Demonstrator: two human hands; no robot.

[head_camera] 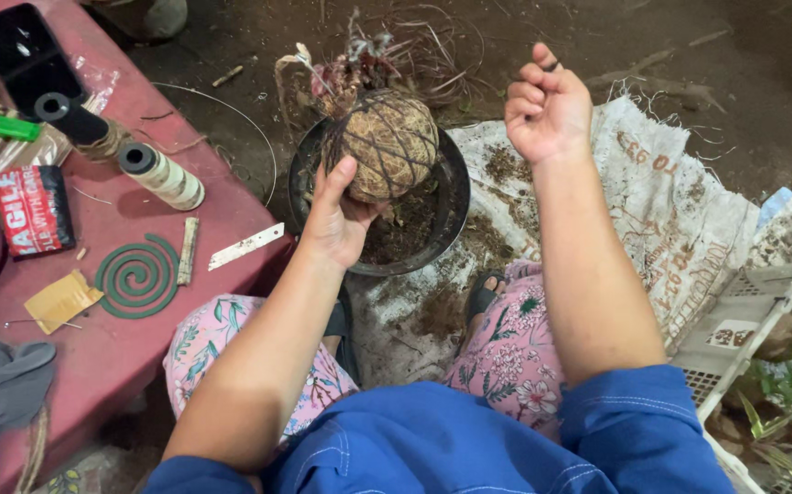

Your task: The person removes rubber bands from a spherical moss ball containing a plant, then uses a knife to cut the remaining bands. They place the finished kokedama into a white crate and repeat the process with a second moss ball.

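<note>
Left hand (339, 215) clasped the twine-wrapped root ball (385, 144) above the black bowl (451, 215) — right hand (547, 108), curled shut on thread too thin to see clearly, was raised at far right.

Root ball (387, 142) over bowl (451, 220), spools (160, 174) left
</note>
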